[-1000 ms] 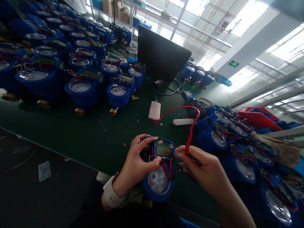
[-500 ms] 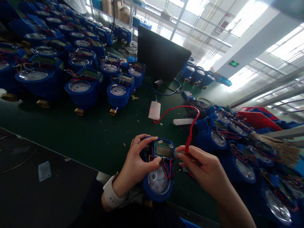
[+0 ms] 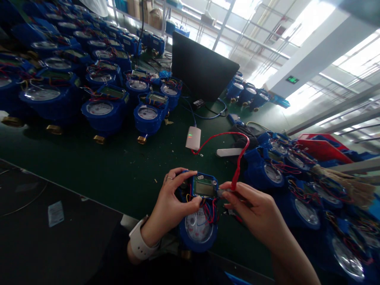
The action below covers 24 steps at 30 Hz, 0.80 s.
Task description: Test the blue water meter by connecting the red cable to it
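Note:
A blue water meter point(image 3: 198, 228) with a round clear dial sits at the near edge of the green table. Its small display point(image 3: 204, 187) and circuit board lie uncovered, with coloured wires looping over the dial. My left hand point(image 3: 175, 198) grips the display housing between thumb and fingers. In my right hand point(image 3: 251, 202) is the connector point(image 3: 223, 192) at the end of a red cable point(image 3: 237, 174), pinched against the housing's right side; my fingers partly hide the contact. The red cable runs to a white adapter box point(image 3: 193, 137) with small green and red lights.
Many blue water meters with brass fittings point(image 3: 99, 139) stand in rows at left, and more meters point(image 3: 273, 174) crowd the right side. A black laptop point(image 3: 203, 65) stands behind the adapter. A red bin point(image 3: 323, 148) and a pale flat strip point(image 3: 228, 152) lie to the right.
The adapter's indicator was red alone and now glows green as well. Both hands and the water meter have stayed in place.

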Tool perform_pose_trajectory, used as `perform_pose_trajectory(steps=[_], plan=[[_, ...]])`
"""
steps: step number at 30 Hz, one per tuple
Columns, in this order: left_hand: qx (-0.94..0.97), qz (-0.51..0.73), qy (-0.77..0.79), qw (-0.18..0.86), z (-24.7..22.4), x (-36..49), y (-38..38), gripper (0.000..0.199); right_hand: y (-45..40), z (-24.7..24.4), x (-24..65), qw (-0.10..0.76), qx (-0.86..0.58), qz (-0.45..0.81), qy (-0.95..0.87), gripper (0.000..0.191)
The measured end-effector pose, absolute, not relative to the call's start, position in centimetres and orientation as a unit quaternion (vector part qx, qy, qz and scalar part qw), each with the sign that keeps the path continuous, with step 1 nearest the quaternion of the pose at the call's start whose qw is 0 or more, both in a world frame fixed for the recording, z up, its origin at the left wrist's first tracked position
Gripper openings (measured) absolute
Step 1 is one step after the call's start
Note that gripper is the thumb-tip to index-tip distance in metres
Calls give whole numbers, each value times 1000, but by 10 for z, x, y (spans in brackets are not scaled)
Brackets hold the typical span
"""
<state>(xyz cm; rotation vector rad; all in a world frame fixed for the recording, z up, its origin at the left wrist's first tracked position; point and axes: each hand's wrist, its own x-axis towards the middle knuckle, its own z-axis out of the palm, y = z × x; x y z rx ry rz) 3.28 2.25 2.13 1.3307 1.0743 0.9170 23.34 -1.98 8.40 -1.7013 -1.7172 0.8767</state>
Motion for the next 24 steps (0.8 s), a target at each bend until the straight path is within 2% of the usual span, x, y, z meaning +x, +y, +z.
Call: perform_pose_trajectory(steps=[24], plan=[[563,390,456,568,22,32,22,51,-19,84,232,279,-635,331,-640,16]])
